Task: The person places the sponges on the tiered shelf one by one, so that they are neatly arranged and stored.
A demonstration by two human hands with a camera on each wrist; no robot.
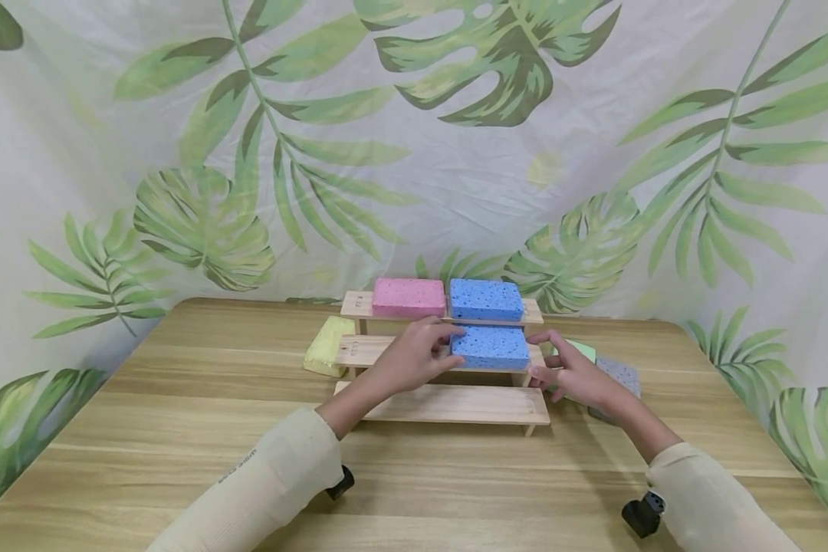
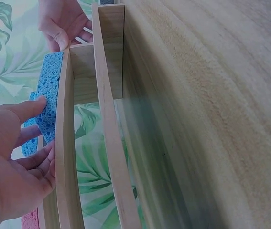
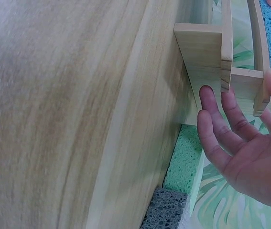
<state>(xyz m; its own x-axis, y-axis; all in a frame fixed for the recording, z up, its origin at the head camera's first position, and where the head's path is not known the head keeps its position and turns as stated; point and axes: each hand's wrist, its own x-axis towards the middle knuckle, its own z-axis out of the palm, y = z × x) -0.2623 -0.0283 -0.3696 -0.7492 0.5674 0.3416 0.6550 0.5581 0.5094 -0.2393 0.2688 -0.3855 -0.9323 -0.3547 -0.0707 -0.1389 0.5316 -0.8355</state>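
Observation:
A blue sponge (image 1: 491, 347) lies on the middle step of a three-step wooden rack (image 1: 448, 403), toward its right end. My left hand (image 1: 417, 354) grips this sponge's left end, thumb at the front and index finger at the back corner. In the left wrist view, the left hand (image 2: 16, 152) has its thumb on the blue sponge (image 2: 50, 90). At the step's right end is my right hand (image 1: 576, 377), its thumb right at the board's end. Its loosely bent fingers (image 3: 216, 126) are spread beside the rack and hold nothing.
On the top step sit a pink sponge (image 1: 409, 297) and another blue sponge (image 1: 486, 299). A yellow sponge (image 1: 329, 346) lies left of the rack. Green (image 1: 579, 351) and grey (image 1: 619, 376) sponges lie to its right, partly behind the right hand. A leaf-patterned cloth (image 1: 455, 192) hangs behind the table.

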